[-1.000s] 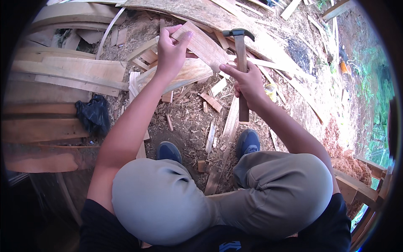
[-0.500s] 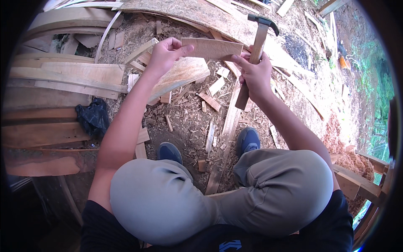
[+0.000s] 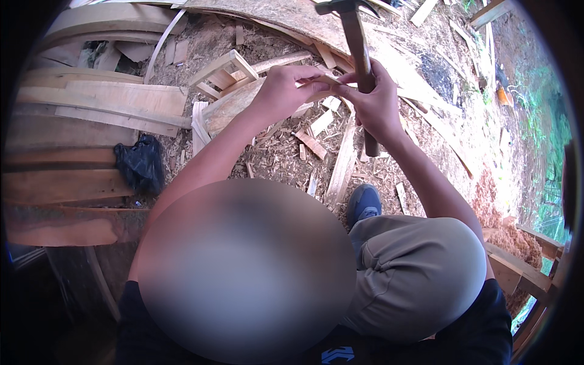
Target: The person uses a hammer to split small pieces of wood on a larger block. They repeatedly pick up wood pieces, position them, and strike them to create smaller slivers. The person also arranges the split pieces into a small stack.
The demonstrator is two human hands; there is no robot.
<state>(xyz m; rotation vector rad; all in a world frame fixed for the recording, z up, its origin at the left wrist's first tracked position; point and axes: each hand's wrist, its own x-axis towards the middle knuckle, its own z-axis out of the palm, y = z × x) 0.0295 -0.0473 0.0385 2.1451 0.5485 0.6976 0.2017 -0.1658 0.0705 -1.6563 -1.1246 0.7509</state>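
Observation:
My left hand [image 3: 286,91] is closed, pinching one end of a small thin wooden board [image 3: 328,79], now seen nearly edge-on. At the board's other end are the thumb and fingers of my right hand [image 3: 378,103]. That same hand also grips a claw hammer [image 3: 358,52] by its wooden handle, the dark head up and the handle's butt hanging below the palm. Just beyond my left hand stands a small wooden frame [image 3: 243,64], and a thick pale slab of wood [image 3: 222,115] lies partly behind my left forearm.
Stacked planks [image 3: 121,100] and a black plastic bag [image 3: 140,163] are on the left. Shavings and offcuts [image 3: 311,145] cover the ground around my shoe [image 3: 364,204]. Long boards [image 3: 267,18] lie at the back. A blurred patch hides the lower left.
My hands have come closer together, the left moving right. The board has turned from showing its broad face to nearly edge-on. The hammer's head has shifted left and up.

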